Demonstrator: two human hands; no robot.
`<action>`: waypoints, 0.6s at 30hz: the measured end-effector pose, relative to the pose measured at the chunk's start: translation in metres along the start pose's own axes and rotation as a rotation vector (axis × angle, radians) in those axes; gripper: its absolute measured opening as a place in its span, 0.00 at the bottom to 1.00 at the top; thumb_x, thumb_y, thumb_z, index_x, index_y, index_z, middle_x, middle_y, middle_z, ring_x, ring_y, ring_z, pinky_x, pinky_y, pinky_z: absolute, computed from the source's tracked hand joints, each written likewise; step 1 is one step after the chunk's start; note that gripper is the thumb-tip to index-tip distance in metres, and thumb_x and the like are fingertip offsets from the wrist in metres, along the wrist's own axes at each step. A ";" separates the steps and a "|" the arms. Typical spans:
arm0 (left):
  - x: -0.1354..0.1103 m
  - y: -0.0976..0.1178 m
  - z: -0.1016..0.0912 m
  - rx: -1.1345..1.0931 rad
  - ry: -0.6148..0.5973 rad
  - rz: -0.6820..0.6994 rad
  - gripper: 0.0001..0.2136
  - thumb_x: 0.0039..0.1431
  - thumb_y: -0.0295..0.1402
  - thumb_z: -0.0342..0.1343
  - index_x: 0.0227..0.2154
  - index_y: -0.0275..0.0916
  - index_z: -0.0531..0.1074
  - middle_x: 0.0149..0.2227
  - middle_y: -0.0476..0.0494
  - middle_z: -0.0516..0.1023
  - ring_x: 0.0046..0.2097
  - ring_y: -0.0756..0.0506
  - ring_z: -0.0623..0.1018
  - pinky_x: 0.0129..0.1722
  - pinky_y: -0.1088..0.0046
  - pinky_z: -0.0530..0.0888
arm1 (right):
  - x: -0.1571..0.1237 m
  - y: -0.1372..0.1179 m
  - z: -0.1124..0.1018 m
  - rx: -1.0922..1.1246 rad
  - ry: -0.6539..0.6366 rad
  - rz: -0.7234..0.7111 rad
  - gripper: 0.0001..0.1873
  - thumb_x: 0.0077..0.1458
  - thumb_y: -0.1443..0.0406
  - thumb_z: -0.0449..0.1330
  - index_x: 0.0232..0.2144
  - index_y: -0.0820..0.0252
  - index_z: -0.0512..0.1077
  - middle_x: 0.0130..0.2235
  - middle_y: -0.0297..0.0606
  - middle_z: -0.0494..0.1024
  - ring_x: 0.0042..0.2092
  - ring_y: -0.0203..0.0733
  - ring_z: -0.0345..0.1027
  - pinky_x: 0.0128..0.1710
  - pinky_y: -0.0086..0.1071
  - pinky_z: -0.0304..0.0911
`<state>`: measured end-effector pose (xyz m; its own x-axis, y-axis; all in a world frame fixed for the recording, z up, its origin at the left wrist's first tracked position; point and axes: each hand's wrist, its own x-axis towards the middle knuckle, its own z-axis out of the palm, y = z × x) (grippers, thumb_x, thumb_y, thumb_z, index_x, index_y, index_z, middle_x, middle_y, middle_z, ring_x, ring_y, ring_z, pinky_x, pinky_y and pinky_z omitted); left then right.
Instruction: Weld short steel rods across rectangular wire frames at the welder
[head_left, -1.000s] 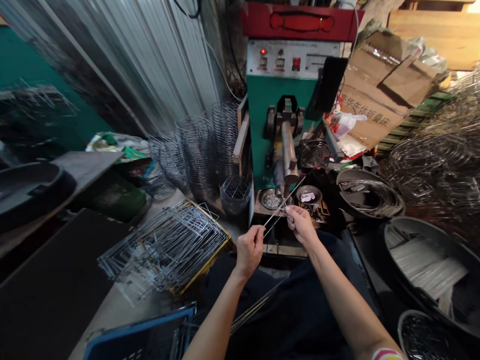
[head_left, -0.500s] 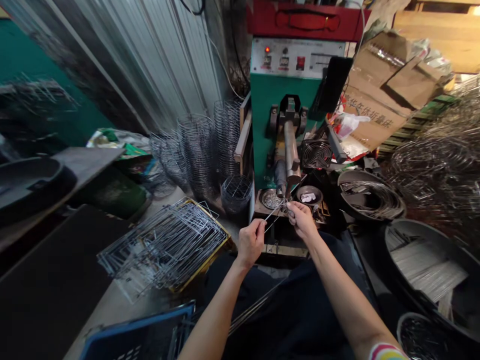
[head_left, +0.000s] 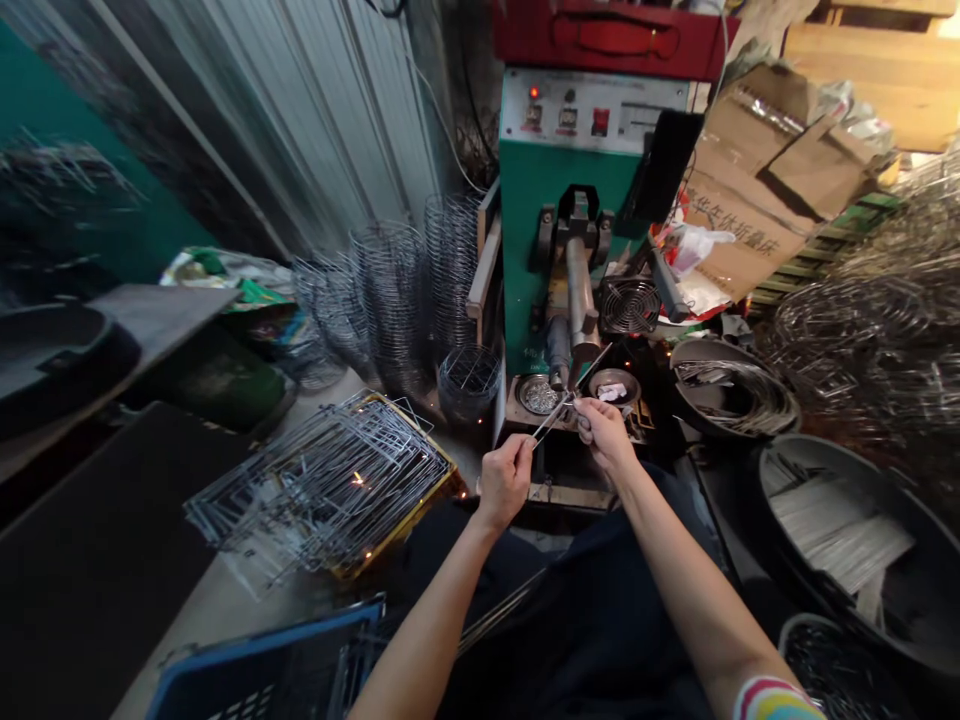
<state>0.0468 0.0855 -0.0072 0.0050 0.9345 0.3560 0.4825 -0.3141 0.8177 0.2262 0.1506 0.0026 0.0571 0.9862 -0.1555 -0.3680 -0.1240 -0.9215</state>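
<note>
My left hand (head_left: pixel 504 484) is closed in a pinch on a thin metal wire (head_left: pixel 548 421), which slants up and away to the tips of a green spot welder (head_left: pixel 517 240). Close by those tips, my right hand (head_left: pixel 606 432) pinches something too small to make out, at the wire's far end. Above the fingers sit the welder's upper electrode arm (head_left: pixel 580 290) and a grey lower electrode (head_left: pixel 558 352). A bowl of small metal bits (head_left: pixel 538 393) stands left of the tips, and a bowl with a white lump (head_left: pixel 615 388) stands to the right.
Bent wire frames (head_left: pixel 337 480) fill a yellow crate at left, with a blue crate (head_left: pixel 270 640) below. Stacked wire rings (head_left: pixel 386 310) stand behind. On the right are a pan of wires (head_left: pixel 731 395), a large tub of rods (head_left: pixel 840 520) and a small fan (head_left: pixel 630 305).
Bright sparks now fly around the welder and over the wire frames; none showed before. Both hands stay almost in place, and the view has shifted slightly.
</note>
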 end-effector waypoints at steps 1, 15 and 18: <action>0.000 0.000 0.004 0.009 0.011 0.015 0.12 0.68 0.35 0.47 0.36 0.37 0.75 0.28 0.46 0.78 0.27 0.50 0.73 0.30 0.76 0.66 | 0.001 -0.001 -0.002 -0.008 0.005 0.003 0.18 0.39 0.56 0.71 0.25 0.61 0.70 0.15 0.22 0.59 0.14 0.23 0.46 0.11 0.21 0.40; 0.019 -0.001 0.014 -0.016 0.019 0.013 0.12 0.66 0.34 0.48 0.35 0.38 0.76 0.29 0.44 0.79 0.28 0.50 0.75 0.31 0.76 0.66 | 0.015 -0.007 -0.006 -0.040 0.030 -0.025 0.19 0.40 0.56 0.69 0.19 0.59 0.64 0.14 0.23 0.59 0.14 0.24 0.46 0.11 0.21 0.41; 0.019 0.001 0.014 -0.038 0.016 0.000 0.12 0.66 0.34 0.48 0.35 0.38 0.76 0.29 0.45 0.79 0.29 0.49 0.75 0.32 0.76 0.66 | 0.015 -0.008 -0.006 -0.039 0.028 -0.023 0.18 0.40 0.57 0.69 0.19 0.59 0.64 0.14 0.23 0.59 0.14 0.24 0.46 0.11 0.21 0.41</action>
<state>0.0595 0.1054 -0.0058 -0.0089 0.9317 0.3630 0.4489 -0.3207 0.8340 0.2353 0.1654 0.0055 0.0915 0.9855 -0.1431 -0.3300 -0.1056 -0.9381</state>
